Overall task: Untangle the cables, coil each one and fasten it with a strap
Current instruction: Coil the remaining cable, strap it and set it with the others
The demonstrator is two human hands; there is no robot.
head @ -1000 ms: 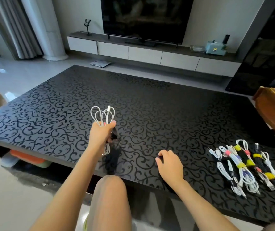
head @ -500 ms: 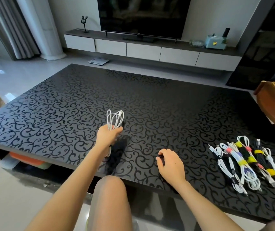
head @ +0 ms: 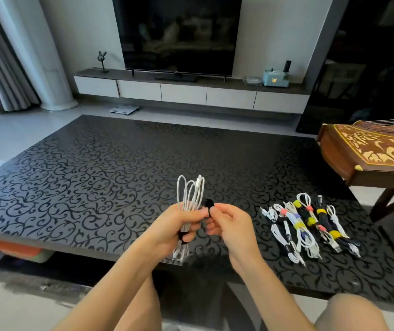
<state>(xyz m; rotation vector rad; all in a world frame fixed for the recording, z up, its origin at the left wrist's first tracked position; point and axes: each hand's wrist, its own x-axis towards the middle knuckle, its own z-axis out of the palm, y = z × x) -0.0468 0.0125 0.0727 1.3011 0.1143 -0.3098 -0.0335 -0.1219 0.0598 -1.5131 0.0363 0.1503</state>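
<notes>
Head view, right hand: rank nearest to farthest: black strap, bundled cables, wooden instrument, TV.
1. black strap, pinched in the right hand.
2. bundled cables, on the table, to its right.
3. wooden instrument, far right, off the table.
4. TV, far wall.

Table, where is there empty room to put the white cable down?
The table is bare over its whole left half, left of the left hand, and along the far side toward the TV stand. A narrow bare strip lies between the right hand and the strapped cables. The near right, under those bundles, is crowded.
</notes>
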